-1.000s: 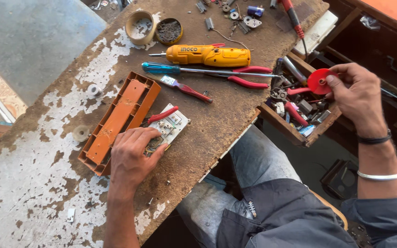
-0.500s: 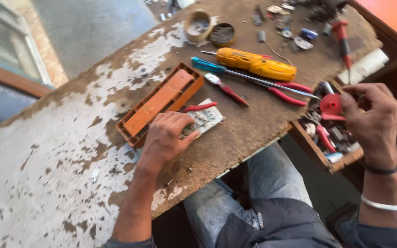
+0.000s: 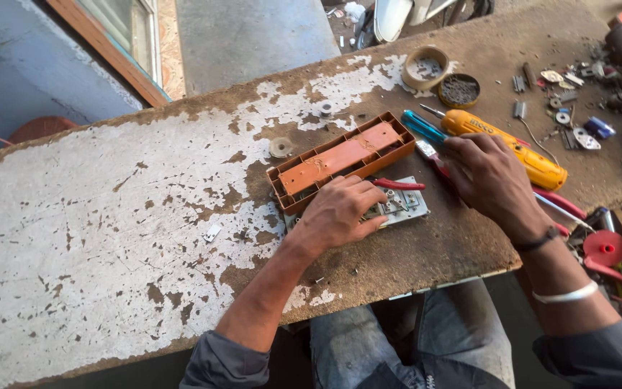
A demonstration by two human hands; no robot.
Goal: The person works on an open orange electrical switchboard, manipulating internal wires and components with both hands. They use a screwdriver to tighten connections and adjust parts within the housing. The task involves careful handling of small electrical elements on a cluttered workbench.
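Observation:
My left hand (image 3: 340, 210) lies curled on a small grey metal plate (image 3: 406, 205) and holds it down on the worn wooden bench (image 3: 145, 216). A long orange plastic housing (image 3: 343, 155) lies just beyond that hand. A small red-handled tool (image 3: 397, 185) rests by its fingertips. My right hand (image 3: 489, 176) is over the red-handled pliers (image 3: 428, 153), fingertips touching them. Whether it grips them is hidden. A yellow screwdriver (image 3: 520, 148) and a blue-handled one (image 3: 420, 127) lie right beside it.
Two round tins (image 3: 426, 68) (image 3: 459, 90) with small parts stand at the back. Loose screws and metal bits (image 3: 566, 119) are scattered at the right. An open drawer at the right holds a red disc (image 3: 605, 248) and tools. My knees are under the bench edge.
My right hand has left the drawer and the red disc and come over onto the bench by the pliers. My left hand stays on the grey plate. The view has swung left.

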